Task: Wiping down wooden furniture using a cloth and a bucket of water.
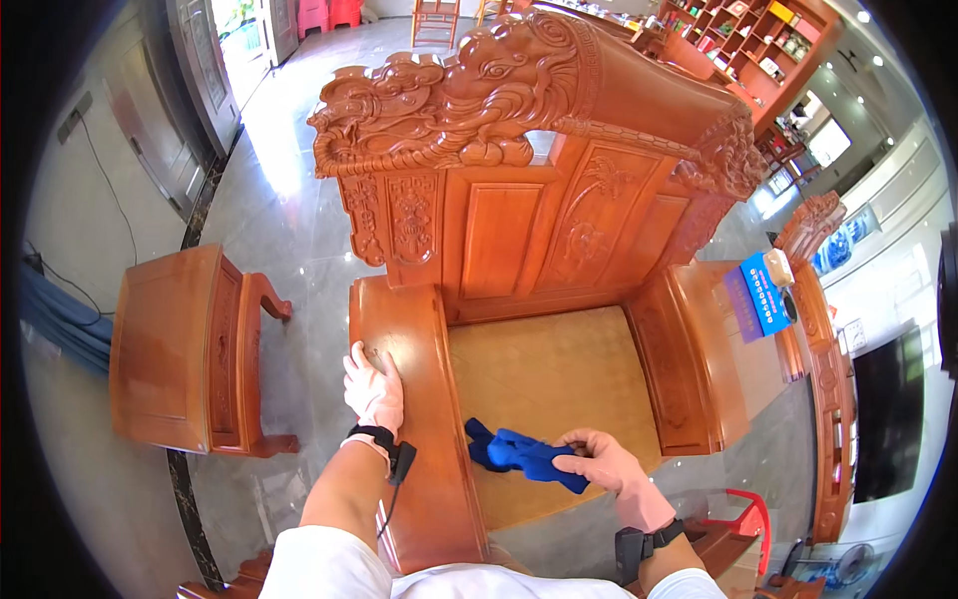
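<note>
In front of me stands a carved reddish-brown wooden armchair (pixel 505 224) with a tall, ornate backrest. My left hand (pixel 374 389), in a pale pink glove, rests with fingers spread on the chair's broad left armrest (pixel 426 479). A blue cloth (pixel 528 455) hangs bunched from my right hand (pixel 606 464), which pinches one end between thumb and fingers. That cloth is over the tan seat (pixel 554 374); whether it touches the seat I cannot tell. A pale pink glove also covers the right hand, and each wrist bears a strapped black device.
A small wooden side table (pixel 168 352) stands left by the wall. On the right, a blue box (pixel 763 296) sits on a wooden surface beside the chair. A red plastic chair (pixel 748 517) and a fan (pixel 853 563) are at lower right. Shelves (pixel 756 45) stand behind.
</note>
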### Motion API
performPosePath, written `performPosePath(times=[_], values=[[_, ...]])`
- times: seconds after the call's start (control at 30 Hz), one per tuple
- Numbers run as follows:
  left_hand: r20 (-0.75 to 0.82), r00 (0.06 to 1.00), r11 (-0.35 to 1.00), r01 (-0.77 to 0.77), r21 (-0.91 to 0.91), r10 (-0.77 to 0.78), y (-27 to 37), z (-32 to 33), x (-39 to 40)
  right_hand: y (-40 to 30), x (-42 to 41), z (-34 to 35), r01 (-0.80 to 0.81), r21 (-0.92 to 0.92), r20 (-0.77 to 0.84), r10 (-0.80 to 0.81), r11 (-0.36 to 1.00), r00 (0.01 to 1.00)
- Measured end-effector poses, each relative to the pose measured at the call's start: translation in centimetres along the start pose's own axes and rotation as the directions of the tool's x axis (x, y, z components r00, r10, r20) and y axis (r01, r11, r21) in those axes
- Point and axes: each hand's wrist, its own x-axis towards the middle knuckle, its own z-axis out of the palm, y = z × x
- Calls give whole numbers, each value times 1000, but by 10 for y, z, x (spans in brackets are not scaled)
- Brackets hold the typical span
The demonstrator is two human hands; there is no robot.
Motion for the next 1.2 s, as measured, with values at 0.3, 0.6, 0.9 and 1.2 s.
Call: performPosePath(times=[0.3,0.6,0.9,1.2], values=[[52,999,1000,-14,13,13,6,0,6,37,-65,-28,142,177,-365,-69,974,928],[59,991,988,-118,-98,124,-1,1,2,126,-147,-27,74,200,-504,38,977,863],[167,975,965,-179,190,148,-9,-42,-144,182,-125,-115,-89,22,-391,91,996,916],[420,907,965,-132,227,25,-25,-91,-289,127,-99,-245,243,62,-199,-227,968,953]])
